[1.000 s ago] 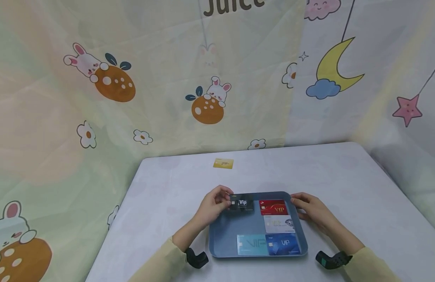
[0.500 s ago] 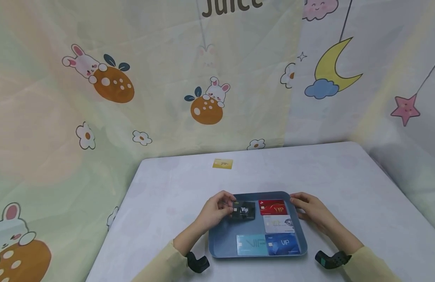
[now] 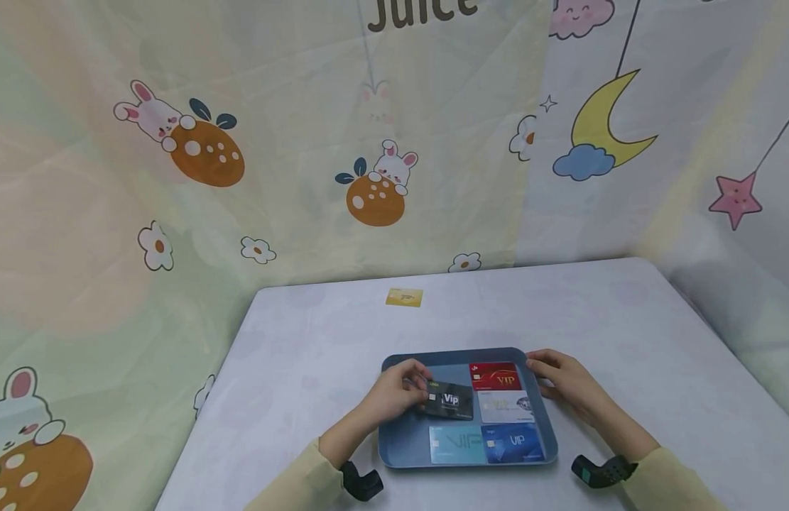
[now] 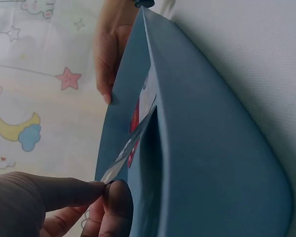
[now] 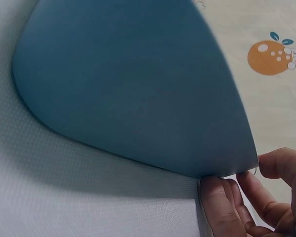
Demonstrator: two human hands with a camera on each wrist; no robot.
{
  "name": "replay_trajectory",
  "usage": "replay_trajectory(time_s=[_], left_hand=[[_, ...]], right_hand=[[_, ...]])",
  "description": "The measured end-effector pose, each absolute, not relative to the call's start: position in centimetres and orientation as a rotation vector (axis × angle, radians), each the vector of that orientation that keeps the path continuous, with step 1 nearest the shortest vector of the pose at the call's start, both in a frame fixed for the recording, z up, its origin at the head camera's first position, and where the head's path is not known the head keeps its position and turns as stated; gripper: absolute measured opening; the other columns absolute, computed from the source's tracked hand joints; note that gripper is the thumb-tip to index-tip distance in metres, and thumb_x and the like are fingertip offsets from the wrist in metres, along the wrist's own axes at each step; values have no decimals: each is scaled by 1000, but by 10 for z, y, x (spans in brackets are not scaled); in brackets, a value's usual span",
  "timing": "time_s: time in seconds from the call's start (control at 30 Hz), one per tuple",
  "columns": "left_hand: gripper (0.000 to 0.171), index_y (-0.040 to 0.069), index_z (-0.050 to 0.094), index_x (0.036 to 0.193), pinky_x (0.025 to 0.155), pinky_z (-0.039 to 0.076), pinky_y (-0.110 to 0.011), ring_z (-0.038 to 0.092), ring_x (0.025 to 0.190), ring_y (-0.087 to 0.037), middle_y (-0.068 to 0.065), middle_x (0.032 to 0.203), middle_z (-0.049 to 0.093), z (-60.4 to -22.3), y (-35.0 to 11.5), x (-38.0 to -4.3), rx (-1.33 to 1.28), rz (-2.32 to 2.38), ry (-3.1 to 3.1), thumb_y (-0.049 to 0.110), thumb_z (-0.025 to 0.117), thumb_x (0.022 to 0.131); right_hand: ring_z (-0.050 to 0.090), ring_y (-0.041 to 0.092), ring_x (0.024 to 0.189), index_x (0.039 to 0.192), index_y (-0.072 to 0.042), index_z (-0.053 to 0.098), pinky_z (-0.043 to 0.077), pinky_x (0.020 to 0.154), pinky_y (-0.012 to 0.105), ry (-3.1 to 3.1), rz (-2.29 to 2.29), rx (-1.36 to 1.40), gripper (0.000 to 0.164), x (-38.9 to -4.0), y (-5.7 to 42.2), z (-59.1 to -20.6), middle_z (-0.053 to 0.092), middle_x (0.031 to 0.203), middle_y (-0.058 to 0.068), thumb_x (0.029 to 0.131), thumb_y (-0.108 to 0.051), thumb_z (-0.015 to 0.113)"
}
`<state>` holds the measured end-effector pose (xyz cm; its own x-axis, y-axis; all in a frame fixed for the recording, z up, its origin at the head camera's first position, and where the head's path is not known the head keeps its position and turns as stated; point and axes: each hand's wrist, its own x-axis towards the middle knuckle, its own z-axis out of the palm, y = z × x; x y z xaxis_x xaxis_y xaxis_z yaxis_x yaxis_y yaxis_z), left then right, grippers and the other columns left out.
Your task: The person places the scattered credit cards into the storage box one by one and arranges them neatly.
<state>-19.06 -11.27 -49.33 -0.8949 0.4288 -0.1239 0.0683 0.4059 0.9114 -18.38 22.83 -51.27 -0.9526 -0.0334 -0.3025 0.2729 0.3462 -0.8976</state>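
My left hand (image 3: 394, 392) pinches a black VIP card (image 3: 450, 402) by its left end, thumb against finger, over the left half of a blue tray (image 3: 403, 446). In the left wrist view the card (image 4: 122, 159) slants, its held end raised. Inside the tray's right side lie a red VIP card (image 3: 495, 377), a white card (image 3: 501, 407), a dark blue VIP card (image 3: 513, 443) and a light blue VIP card (image 3: 455, 446). My right hand (image 3: 568, 380) holds the tray's far right corner, its bent fingers (image 5: 276, 163) touching the rim and outer wall.
A yellow card (image 3: 404, 297) lies by itself near the back edge of the white table (image 3: 317, 341), beyond the tray. Behind the table hangs a printed cloth (image 3: 292, 142) with rabbits, a moon and flowers.
My left hand has carried the black card from the tray's far left corner nearer to me and slightly right, turning it a little. The right hand and tray look still.
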Motion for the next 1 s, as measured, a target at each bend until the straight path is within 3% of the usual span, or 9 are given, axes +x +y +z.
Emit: replay_trajectory(time_s=[0.37,0.6,1.0], left_hand=[[22,6,67,110,60,58,-23,64,69,-11,-2,88,63,-500,-108,-189,459,1384,2357,-2,71,90],[22,2,66,109,59,61,-26,67,67,-12,-4,85,63,-502,-105,-185,459,1389,2330,-6,70,89],[17,2,67,105,55,60,-25,67,63,-13,-2,80,65,-496,-103,-183,437,1259,2417,-3,71,90]], right_hand=[[61,28,116,143,7,48,62,88,30,2339,-1653,211,54,-183,229,-515,53,142,30,107,-32,57],[60,33,121,144,7,47,62,92,33,2330,-1653,224,56,-184,228,-514,52,144,30,107,-33,57],[61,32,121,144,6,47,62,90,32,2342,-1635,208,56,-186,230,-515,54,143,29,106,-34,57]])
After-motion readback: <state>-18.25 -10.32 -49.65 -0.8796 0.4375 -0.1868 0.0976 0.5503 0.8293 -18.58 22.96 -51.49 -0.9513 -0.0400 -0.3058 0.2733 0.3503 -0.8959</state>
